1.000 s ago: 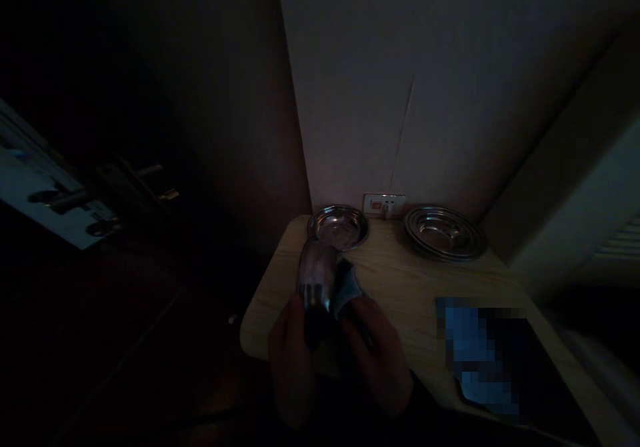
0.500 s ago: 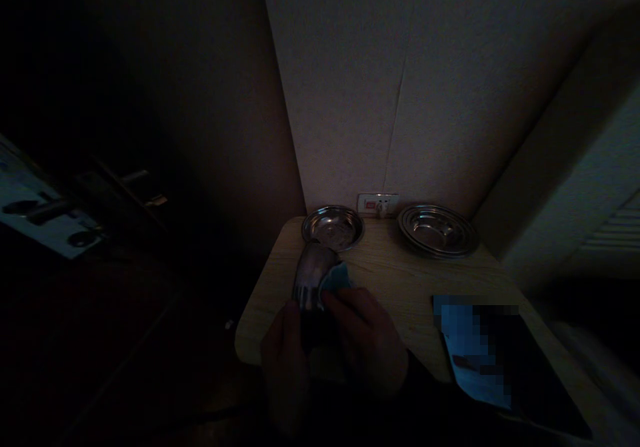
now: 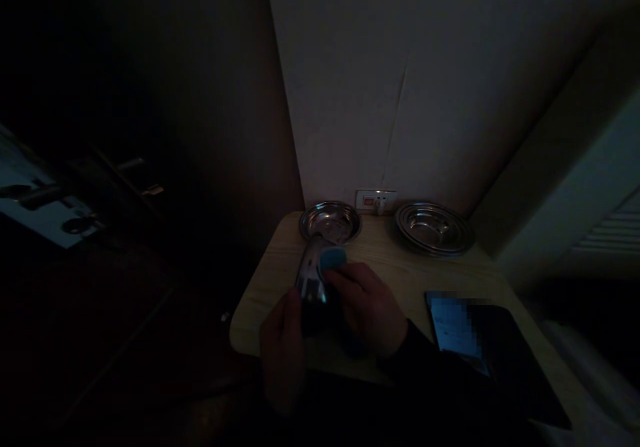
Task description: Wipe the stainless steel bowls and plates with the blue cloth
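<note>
My left hand [image 3: 283, 334] is closed on the near left rim of a shiny metal bowl [image 3: 310, 268], held tilted above the table's front. Between the fingers and thumb of my right hand [image 3: 369, 306] is a light blue cloth [image 3: 333, 258], pressed against the bowl's right side. The lower part of the bowl is dark, and its far edge overlaps the view of another metal bowl [image 3: 327, 220] lying on the table behind it. Fingertips under the held bowl are hidden.
A stack of metal bowls [image 3: 434, 228] stands at the table's [image 3: 253, 327] back right. A phone or tablet with a lit screen [image 3: 457, 330] lies at the right. A wall socket [image 3: 375, 200] with a plug is behind. The room is dim.
My right hand and the blue cloth have shifted slightly up along the bowl. The bowl has turned a little in my left hand, and the view has moved slightly.
</note>
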Demonstrator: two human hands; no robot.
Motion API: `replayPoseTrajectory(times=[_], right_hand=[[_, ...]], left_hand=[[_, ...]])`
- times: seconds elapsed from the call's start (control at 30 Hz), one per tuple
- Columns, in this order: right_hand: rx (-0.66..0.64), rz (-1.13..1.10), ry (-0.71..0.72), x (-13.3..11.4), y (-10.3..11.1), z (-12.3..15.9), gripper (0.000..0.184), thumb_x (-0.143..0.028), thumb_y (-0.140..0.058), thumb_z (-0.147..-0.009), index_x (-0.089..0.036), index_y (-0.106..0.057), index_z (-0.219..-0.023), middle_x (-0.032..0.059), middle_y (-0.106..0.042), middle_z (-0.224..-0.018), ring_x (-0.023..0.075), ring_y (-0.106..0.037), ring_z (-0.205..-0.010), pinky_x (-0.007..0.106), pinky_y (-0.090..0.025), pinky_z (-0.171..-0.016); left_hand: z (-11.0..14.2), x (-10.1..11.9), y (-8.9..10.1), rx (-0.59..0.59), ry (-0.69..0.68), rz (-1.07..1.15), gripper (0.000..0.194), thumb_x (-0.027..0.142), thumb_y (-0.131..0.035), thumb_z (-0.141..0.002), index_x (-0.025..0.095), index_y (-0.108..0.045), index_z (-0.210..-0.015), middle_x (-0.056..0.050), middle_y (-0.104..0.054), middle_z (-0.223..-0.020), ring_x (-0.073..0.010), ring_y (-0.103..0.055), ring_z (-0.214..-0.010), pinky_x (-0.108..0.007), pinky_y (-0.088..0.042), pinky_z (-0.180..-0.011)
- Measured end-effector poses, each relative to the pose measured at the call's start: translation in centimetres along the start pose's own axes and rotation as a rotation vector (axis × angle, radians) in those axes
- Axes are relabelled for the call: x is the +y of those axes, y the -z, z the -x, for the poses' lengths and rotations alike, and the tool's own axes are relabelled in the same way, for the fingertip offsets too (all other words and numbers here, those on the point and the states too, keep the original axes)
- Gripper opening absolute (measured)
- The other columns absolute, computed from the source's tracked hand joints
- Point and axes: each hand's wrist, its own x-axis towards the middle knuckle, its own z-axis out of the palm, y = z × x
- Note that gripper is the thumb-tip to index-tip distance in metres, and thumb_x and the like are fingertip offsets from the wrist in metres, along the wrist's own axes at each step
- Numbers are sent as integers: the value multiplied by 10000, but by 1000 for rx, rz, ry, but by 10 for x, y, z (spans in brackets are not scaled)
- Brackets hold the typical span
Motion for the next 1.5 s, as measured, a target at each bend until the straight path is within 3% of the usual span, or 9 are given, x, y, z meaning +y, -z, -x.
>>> replayPoseTrajectory(times=[0.1, 0.2, 0.5, 0.6, 0.77, 1.0, 1.2, 1.4, 1.5], right_hand=[[1, 6, -28, 1, -1, 1, 305, -115, -388, -887, -134, -591, -1114, 112, -614, -940, 199, -546, -826, 330, -513, -693], [-71, 51, 96, -2, -1, 6, 282, -162, -411, -902, -145, -591, -1118, 98, -627, -916, 199, -531, -777, 333, -498, -655], [-66, 104, 154, -12, -3, 10, 295, -196, -355, -934, -139, -609, -1073, 80, -636, -837, 188, -532, -725, 323, -482, -621], [-23, 98, 131, -9, -6, 12, 286, -184, -368, -928, -164, -597, -1098, 79, -630, -876, 187, -545, -750, 329, -491, -642], [83, 7, -94, -9, -13, 24, 326, -126, -383, -902, -163, -551, -1179, 102, -601, -958, 176, -566, -848, 288, -513, -684], [31, 164, 43, -31, -3, 25, 261, -195, -426, -905, -210, -638, -1055, 61, -611, -820, 178, -532, -740, 327, -461, -642], [-46, 186, -36, -21, 9, -4, 304, -202, -465, -868, -199, -600, -1141, 98, -596, -1143, 250, -468, -1015, 422, -422, -810], [-86, 110, 99, -22, 11, 4, 275, -222, -446, -890, -189, -606, -1112, 56, -622, -1153, 242, -473, -1022, 413, -411, -802], [-123, 122, 34, -12, 13, -5, 273, -207, -483, -859, -200, -612, -1099, 68, -607, -1174, 261, -471, -1043, 442, -409, -823]], left_hand=[[-2, -1, 1, 10, 7, -3, 440, 570, -489, -765, 160, -643, -739, -28, -639, -692, -175, -567, -673, -264, -438, -610], [-4, -2, 1, 5, 15, 28, 429, 558, -488, -772, 161, -637, -708, -28, -636, -683, -181, -576, -700, -265, -441, -635], [-8, 5, 3, 17, 49, 92, 433, 578, -525, -725, 166, -610, -627, -3, -579, -579, -147, -523, -589, -248, -425, -536], [-6, 4, 4, 18, 48, 90, 438, 589, -539, -711, 165, -630, -653, -14, -620, -624, -153, -542, -613, -252, -439, -557], [0, -7, 3, 42, 129, 118, 413, 553, -549, -724, 164, -680, -760, -61, -683, -785, -214, -620, -750, -305, -487, -667], [1, -19, 3, 107, 135, 102, 378, 514, -571, -713, 179, -695, -836, -94, -693, -911, -261, -622, -911, -357, -494, -754], [7, -27, -2, 133, 115, 48, 375, 513, -592, -701, 184, -693, -851, -109, -695, -919, -265, -629, -883, -361, -500, -717], [6, -34, 3, 114, 137, 4, 390, 523, -591, -692, 185, -699, -854, -125, -685, -979, -285, -619, -929, -395, -490, -796], [8, -30, 1, 119, 155, -10, 376, 513, -584, -703, 190, -701, -855, -128, -680, -987, -289, -615, -942, -406, -479, -823]])
